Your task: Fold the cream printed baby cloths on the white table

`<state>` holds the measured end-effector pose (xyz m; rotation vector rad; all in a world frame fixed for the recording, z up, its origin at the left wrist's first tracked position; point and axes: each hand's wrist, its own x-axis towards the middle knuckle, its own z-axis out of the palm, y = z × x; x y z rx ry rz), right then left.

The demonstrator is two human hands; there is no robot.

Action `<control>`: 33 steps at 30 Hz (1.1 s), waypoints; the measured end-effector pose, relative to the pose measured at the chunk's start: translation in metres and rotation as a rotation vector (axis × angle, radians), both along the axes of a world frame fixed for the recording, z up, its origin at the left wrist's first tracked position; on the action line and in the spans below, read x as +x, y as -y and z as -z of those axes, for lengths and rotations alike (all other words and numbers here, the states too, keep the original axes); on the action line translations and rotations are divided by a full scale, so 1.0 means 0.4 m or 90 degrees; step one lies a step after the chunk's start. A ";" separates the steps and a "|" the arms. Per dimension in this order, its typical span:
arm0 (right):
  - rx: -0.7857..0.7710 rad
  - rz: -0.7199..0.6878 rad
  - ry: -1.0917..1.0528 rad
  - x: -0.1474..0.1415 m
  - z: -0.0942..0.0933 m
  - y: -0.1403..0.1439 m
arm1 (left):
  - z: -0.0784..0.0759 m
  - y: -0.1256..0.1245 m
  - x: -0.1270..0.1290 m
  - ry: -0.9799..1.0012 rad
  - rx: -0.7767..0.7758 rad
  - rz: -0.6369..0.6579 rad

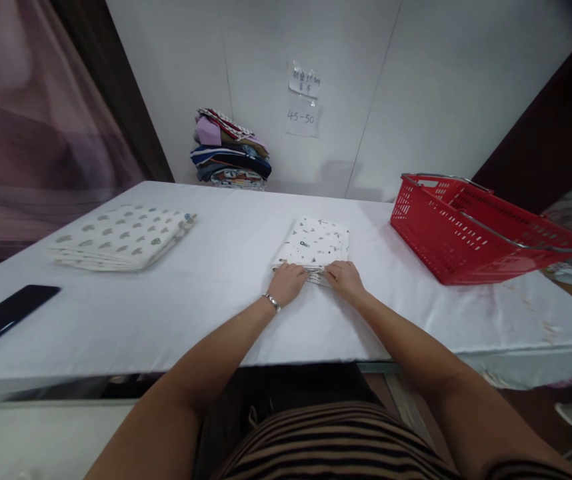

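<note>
Mid-table | L hand + R hand flat, fingers curled onto near edge of folded cloth | step: squaring fold | next needs even press, edges aligned.

My left hand and right hand cover the near edge of the folded cloth, so I cannot tell whether my fingers grip it or only press; the writing on the paper notes at upper centre is too small to read, save "45-50"; the dark flat object is cut off at the left edge; the red basket hides its own contents; the counter runs past the frame at the right.
</note>
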<state>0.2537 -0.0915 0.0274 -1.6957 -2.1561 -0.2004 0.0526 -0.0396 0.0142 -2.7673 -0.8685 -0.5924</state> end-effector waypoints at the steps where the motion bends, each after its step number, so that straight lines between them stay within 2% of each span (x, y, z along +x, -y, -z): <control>1: 0.001 0.002 0.000 0.000 0.001 0.000 | 0.002 0.002 0.007 -0.010 -0.010 -0.007; 12: -0.011 0.010 0.034 0.001 0.008 -0.003 | -0.007 0.003 0.053 -0.127 -0.147 -0.130; 22: 0.011 -0.002 0.046 0.005 0.021 0.007 | -0.032 0.019 0.042 -0.154 -0.173 -0.094; 28: 0.023 -0.021 0.037 0.005 0.023 0.009 | -0.022 0.031 0.025 -0.124 -0.169 -0.078; 33: 0.047 -0.028 0.044 0.011 0.015 0.005 | -0.008 0.026 0.046 -0.136 -0.133 -0.077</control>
